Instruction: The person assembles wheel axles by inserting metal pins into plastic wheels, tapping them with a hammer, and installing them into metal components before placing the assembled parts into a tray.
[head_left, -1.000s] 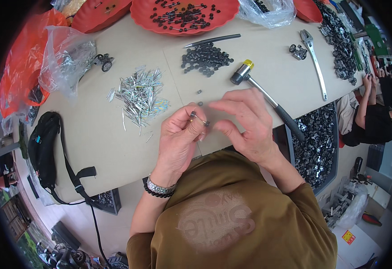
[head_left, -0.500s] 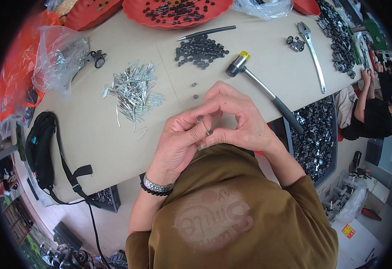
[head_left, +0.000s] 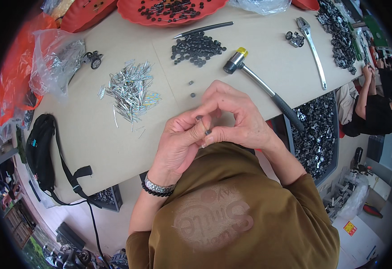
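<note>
My left hand (head_left: 181, 140) and my right hand (head_left: 236, 117) meet at the near edge of the table, fingers pinched together. Between their fingertips is a small metal pin with a dark cap (head_left: 208, 132) at one end and another dark cap (head_left: 199, 117) at the other; fingers cover part of it. Just beyond my hands lie two loose caps, one small grey cap (head_left: 193, 95) nearer me. A pile of thin metal pins (head_left: 131, 92) spreads to the left, and a heap of black caps (head_left: 196, 49) sits farther back.
A mallet (head_left: 261, 80) and an adjustable wrench (head_left: 313, 54) lie at right. Red trays (head_left: 171, 20) of capped pins stand at the back. Plastic bags (head_left: 55, 62) and a black pouch (head_left: 41, 150) are at left; a bin of dark parts (head_left: 314, 134) stands right. Another person (head_left: 375, 107) sits far right.
The view has shifted slightly, moving the table things a little left and up. My hands keep nearly the same pinched pose around the capped pin.
</note>
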Available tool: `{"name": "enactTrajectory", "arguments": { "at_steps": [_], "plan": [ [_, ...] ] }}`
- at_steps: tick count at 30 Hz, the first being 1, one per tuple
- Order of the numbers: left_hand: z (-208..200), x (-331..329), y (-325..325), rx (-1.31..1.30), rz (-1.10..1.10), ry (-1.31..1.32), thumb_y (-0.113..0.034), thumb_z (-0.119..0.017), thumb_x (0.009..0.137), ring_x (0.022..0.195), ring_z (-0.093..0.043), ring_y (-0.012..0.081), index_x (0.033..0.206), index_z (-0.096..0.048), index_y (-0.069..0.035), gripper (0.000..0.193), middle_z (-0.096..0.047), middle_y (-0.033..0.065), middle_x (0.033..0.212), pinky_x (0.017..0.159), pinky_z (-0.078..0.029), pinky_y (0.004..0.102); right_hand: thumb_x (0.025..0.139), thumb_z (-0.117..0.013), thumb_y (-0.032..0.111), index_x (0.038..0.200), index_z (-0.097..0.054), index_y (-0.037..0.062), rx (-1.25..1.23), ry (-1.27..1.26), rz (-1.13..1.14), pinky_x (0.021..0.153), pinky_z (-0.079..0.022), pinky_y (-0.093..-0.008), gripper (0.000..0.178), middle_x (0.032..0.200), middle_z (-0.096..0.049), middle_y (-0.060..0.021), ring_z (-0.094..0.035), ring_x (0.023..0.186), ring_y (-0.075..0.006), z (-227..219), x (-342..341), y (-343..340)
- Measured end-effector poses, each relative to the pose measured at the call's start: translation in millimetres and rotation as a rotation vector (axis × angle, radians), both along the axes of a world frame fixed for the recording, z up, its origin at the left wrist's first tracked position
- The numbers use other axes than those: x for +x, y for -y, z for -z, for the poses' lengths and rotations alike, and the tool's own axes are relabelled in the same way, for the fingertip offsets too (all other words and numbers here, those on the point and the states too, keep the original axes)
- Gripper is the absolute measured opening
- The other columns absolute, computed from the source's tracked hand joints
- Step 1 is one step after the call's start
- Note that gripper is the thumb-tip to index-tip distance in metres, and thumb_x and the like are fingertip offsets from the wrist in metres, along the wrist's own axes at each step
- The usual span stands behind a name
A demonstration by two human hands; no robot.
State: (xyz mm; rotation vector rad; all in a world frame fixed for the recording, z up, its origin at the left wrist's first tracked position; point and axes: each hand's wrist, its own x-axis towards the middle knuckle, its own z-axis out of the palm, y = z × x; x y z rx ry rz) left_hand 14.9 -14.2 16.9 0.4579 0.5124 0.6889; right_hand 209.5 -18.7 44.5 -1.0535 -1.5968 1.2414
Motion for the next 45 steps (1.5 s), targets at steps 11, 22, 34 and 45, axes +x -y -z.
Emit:
{"name": "enactTrajectory", "arguments": {
  "at_steps": [11,22,34,45],
  "plan": [
    [-7.9,2.1,-6.6,0.383,-0.158,-0.539,-0.008,-0.074,0.094,0.070,-0.049,0.0092,0.090,-0.069,-0.003,0.007,-0.057,-0.0043,0.080,0.069,-0.041,0.0241,0.070,-0.090,0.027,0.125,-0.071,0.0083,0.117,0.213,0.137,0.083,-0.049,-0.0343,0.061,0.106,-0.062,-0.0054,-0.060,0.097,-0.0202,-15.9,12.0,-1.1],
    [10.9,7.0,-18.5,1.370,-0.442,-1.231,0.006,-0.076,0.076,0.078,-0.050,0.0262,0.084,-0.068,-0.002,0.014,-0.055,0.0078,0.076,0.074,-0.042,0.0380,0.082,-0.071,0.002,0.126,-0.060,0.0099,0.278,1.103,0.583,0.085,-0.048,-0.0429,0.047,0.106,-0.058,-0.0113,-0.057,0.098,-0.0319,21.2,46.1,0.4],
    [10.8,3.9,-16.1,1.335,-0.427,-1.212,0.006,-0.076,0.074,0.079,-0.051,0.0290,0.085,-0.068,-0.002,0.016,-0.056,0.0097,0.078,0.074,-0.042,0.0403,0.086,-0.056,-0.003,0.145,-0.051,0.0033,0.316,0.780,0.099,0.054,-0.055,-0.0383,0.059,0.099,-0.053,-0.0112,-0.063,0.076,-0.0309,-37.6,8.0,28.8],
    [11.9,2.6,-14.8,1.310,-0.408,-1.213,0.006,-0.074,0.075,0.080,-0.051,0.0313,0.087,-0.067,-0.001,0.015,-0.055,0.0109,0.079,0.073,-0.042,0.0427,0.081,-0.059,0.000,0.148,-0.049,0.0017,0.402,0.976,0.055,0.052,-0.054,-0.0364,0.067,0.091,-0.047,-0.0086,-0.059,0.072,-0.0249,-46.2,-1.0,24.5]
  ]
}}
